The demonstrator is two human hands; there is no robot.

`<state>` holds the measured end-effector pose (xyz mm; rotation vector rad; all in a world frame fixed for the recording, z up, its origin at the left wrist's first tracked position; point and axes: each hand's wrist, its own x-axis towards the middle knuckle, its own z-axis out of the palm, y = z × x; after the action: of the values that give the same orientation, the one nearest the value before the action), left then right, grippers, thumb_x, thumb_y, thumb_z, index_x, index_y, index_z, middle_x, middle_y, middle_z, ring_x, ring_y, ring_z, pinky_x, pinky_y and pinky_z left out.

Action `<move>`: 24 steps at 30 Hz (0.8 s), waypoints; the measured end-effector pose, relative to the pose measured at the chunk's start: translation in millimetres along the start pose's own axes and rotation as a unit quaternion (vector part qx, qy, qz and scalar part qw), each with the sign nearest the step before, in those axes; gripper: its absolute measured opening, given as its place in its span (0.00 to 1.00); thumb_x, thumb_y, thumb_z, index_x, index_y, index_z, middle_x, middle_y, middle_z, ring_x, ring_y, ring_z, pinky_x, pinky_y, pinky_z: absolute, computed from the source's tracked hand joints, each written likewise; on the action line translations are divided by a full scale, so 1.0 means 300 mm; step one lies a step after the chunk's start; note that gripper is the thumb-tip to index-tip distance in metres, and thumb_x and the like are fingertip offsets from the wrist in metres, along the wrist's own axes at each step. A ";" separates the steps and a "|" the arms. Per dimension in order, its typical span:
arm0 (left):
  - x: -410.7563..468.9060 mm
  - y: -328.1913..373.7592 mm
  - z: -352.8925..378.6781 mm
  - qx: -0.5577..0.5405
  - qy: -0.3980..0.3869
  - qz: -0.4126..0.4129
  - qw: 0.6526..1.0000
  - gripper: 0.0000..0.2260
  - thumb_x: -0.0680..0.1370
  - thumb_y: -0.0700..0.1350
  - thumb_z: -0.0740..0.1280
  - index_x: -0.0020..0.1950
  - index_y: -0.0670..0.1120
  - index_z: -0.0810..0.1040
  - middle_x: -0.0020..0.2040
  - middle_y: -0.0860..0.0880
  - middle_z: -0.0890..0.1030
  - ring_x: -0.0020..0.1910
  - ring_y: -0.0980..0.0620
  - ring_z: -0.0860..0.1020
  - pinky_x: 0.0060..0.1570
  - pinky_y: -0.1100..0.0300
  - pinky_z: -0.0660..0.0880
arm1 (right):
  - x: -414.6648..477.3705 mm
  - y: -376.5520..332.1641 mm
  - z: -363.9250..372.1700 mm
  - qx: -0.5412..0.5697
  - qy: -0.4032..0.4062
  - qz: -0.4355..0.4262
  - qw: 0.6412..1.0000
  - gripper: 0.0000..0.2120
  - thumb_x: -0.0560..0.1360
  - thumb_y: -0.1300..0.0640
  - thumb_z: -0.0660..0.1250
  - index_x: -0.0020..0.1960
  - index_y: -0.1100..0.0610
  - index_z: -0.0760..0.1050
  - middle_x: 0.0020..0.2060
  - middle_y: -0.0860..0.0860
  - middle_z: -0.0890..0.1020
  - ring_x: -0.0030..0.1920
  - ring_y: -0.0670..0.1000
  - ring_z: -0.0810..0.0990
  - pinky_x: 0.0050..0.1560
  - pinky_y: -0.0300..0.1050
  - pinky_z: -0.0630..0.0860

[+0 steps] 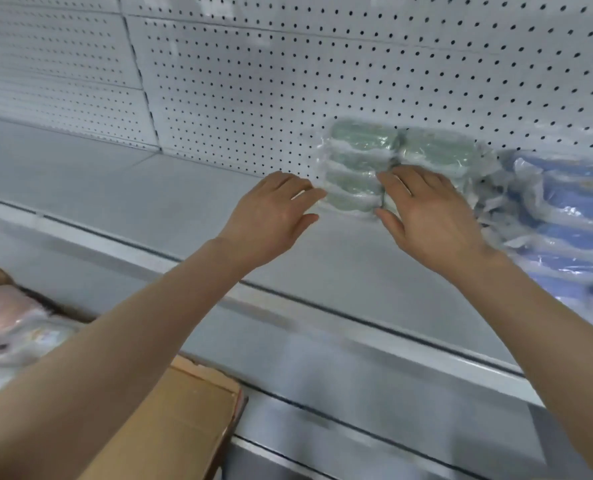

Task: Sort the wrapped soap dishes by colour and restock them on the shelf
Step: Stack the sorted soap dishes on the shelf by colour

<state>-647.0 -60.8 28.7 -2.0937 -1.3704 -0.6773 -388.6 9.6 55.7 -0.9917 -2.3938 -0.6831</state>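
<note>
1. Since the green soap dishes [357,161] stand in two neat stacks at the back of the shelf [184,202], against the pegboard [322,81], we judge the green group largely placed.
2. We see the blue soap dishes [565,216] piled just beside them on the right, so a second colour is shelved too.
3. Our left hand [271,220] is open with straight fingers at the left edge of the green stacks; whether it touches the wrap we cannot tell.
4. Our right hand [430,216] is spread open across the front of the green stacks, gripping nothing (squaring them up, we think).
5. Pink soap dishes [8,323] lie in the cardboard box [191,410] below, not yet shelved, so we have that colour left.
</note>
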 end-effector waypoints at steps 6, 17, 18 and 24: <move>-0.466 -0.007 -0.202 -0.013 -0.046 -0.076 0.996 0.14 0.80 0.47 0.64 0.62 0.43 0.79 0.55 0.44 0.81 0.54 0.41 0.77 0.58 0.49 0.74 | -0.154 -0.419 -0.032 0.081 -0.001 -0.038 0.996 0.22 0.80 0.50 0.59 0.69 0.62 0.70 0.61 0.60 0.76 0.62 0.62 0.74 0.62 0.55 0.70; -1.310 0.045 -0.415 0.005 -0.184 -0.314 0.931 0.15 0.76 0.46 0.71 0.62 0.46 0.80 0.56 0.47 0.81 0.56 0.42 0.78 0.55 0.50 0.76 | -0.414 -1.132 0.110 0.233 -0.139 -0.155 0.950 0.21 0.76 0.56 0.68 0.67 0.60 0.73 0.59 0.57 0.77 0.59 0.58 0.76 0.59 0.53 0.74; -1.361 0.043 -0.423 -0.002 -0.198 -0.336 0.921 0.15 0.76 0.47 0.71 0.62 0.47 0.79 0.56 0.47 0.81 0.56 0.42 0.78 0.53 0.50 0.77 | -0.414 -1.176 0.123 0.243 -0.150 -0.162 0.944 0.21 0.76 0.55 0.67 0.67 0.60 0.73 0.59 0.56 0.77 0.59 0.58 0.76 0.59 0.53 0.75; -1.544 -0.034 -0.468 0.004 -0.254 -0.423 0.870 0.16 0.77 0.49 0.68 0.65 0.50 0.77 0.58 0.49 0.80 0.59 0.43 0.77 0.45 0.48 0.81 | -0.336 -1.376 0.236 0.281 -0.224 -0.197 0.912 0.22 0.79 0.49 0.59 0.70 0.58 0.71 0.62 0.54 0.76 0.62 0.57 0.76 0.57 0.55 0.77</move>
<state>-837.4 -455.9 -176.6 -1.6405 -2.6383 -0.4190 -645.5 -254.6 -167.2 -0.4489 -2.9714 0.1608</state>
